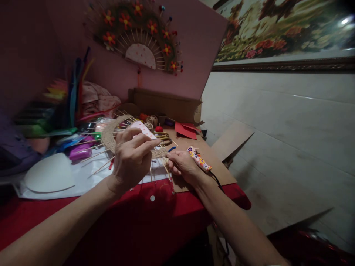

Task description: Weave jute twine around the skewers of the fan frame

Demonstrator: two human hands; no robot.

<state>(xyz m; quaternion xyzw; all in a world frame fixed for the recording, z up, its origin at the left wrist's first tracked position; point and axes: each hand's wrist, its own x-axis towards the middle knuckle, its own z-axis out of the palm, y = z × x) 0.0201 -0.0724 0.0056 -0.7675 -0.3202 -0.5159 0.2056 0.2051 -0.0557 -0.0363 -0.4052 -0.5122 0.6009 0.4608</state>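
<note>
A half-round fan frame of thin sticks lies on the table, with a woven twine band [109,135] across the sticks and a pink dotted cloth piece [143,129] at its centre. My right hand [183,164] pinches the band's near right end between thumb and fingers. Above the fan hovers my left hand [133,157], its fingers bent and the tips drawn together close to that same end. Whatever those left fingertips may hold is too small to make out. Beside my right hand lies a flower-patterned glue gun [199,159] with a black cord.
A finished fan with orange flowers [138,37] hangs on a pink board behind. Red paper [185,130], scissors [163,138] and twine balls lie beyond my hands. Coloured packets [80,149] and a white rounded card [50,173] are at left. The red-covered table ends at right.
</note>
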